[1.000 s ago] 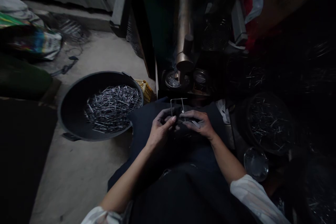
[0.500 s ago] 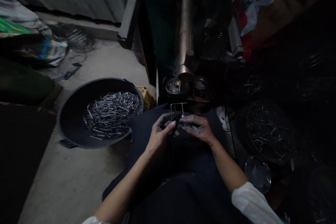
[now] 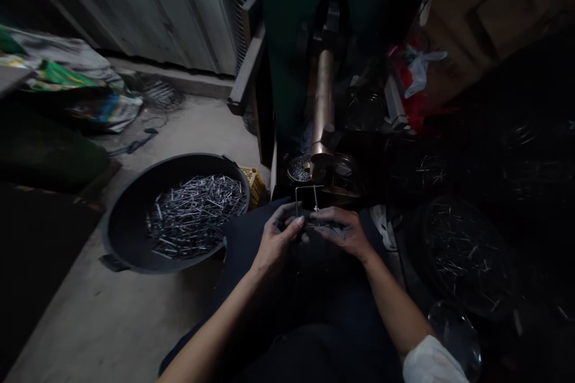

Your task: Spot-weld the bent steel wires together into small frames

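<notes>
A thin metal wire bent into a squared U (image 3: pixel 305 187) stands up between my two hands, above my lap. My left hand (image 3: pixel 279 234) is closed, with thumb and fingers pinching the wire's left side. My right hand (image 3: pixel 345 230) is closed at the wire's right leg. Several short straight metal pins (image 3: pixel 336 230) also poke out from between its fingers. Both sets of fingertips look grey and nearly meet; exactly where they touch the wire is too dark to make out.
A wide black basin (image 3: pixel 128 245) heaped with metal wire pieces (image 3: pixel 197 212) sits on the floor at left, beside a yellow basket (image 3: pixel 254 184). Ahead stands a machine with a metal bar (image 3: pixel 322 108) and a small dish (image 3: pixel 297 169) of bits. Another dark container (image 3: pixel 467 245) holds wires at right.
The view has tilted upward and turned slightly left, so the surroundings sit lower in the picture. Both hands keep their hold on the bent wire.
</notes>
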The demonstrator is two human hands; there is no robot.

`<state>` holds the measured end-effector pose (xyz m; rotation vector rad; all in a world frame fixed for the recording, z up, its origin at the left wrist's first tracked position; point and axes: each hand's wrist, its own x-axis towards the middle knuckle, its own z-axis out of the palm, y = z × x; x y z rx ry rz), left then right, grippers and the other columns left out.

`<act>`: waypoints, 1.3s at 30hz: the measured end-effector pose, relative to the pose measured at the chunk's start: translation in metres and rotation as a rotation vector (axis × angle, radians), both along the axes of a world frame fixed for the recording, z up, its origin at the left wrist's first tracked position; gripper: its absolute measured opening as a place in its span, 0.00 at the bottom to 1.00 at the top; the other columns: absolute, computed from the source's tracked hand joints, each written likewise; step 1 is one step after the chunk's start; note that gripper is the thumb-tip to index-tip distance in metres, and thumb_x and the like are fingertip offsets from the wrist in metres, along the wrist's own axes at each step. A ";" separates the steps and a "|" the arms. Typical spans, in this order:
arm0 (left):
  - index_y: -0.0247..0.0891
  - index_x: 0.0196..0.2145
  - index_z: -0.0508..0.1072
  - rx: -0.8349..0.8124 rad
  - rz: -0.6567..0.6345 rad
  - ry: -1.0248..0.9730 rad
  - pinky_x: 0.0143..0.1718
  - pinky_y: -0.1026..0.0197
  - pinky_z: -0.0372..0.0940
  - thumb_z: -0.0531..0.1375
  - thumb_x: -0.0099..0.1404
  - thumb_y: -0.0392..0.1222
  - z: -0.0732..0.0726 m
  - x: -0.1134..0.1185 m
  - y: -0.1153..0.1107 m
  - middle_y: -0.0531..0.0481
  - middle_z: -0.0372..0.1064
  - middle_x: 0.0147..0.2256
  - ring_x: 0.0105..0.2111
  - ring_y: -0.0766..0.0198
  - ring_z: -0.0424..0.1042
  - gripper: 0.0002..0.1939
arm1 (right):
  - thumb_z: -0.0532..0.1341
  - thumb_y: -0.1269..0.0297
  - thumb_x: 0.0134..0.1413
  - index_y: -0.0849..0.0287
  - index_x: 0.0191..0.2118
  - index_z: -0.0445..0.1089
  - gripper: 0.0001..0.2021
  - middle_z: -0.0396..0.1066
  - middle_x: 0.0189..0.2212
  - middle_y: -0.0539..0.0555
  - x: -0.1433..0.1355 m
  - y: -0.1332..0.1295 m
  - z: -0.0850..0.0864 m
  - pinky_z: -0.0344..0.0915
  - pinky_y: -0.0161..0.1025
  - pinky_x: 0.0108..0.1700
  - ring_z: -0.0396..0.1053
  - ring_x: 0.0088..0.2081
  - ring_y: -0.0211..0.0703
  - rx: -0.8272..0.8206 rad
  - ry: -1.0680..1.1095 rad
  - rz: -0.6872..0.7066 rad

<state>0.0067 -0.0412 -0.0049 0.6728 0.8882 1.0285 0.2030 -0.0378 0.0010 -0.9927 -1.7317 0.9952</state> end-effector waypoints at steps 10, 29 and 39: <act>0.37 0.53 0.69 0.040 0.014 -0.026 0.26 0.68 0.64 0.70 0.59 0.46 -0.001 0.000 0.009 0.52 0.73 0.29 0.22 0.70 0.71 0.27 | 0.68 0.64 0.59 0.53 0.49 0.78 0.13 0.80 0.45 0.55 0.000 0.009 0.007 0.72 0.42 0.51 0.78 0.47 0.46 0.044 -0.019 0.017; 0.35 0.52 0.70 0.044 0.016 0.040 0.26 0.68 0.61 0.70 0.58 0.48 0.008 0.000 0.010 0.53 0.72 0.28 0.22 0.70 0.69 0.28 | 0.68 0.63 0.59 0.53 0.49 0.78 0.12 0.80 0.44 0.56 0.000 0.010 0.004 0.73 0.42 0.51 0.78 0.47 0.46 0.041 -0.024 0.018; 0.36 0.52 0.70 0.027 0.022 0.041 0.24 0.69 0.59 0.70 0.59 0.47 0.010 -0.001 0.009 0.55 0.69 0.25 0.21 0.70 0.68 0.27 | 0.69 0.64 0.58 0.54 0.48 0.78 0.12 0.80 0.44 0.56 -0.002 0.009 0.002 0.73 0.42 0.50 0.78 0.46 0.46 0.009 0.001 0.009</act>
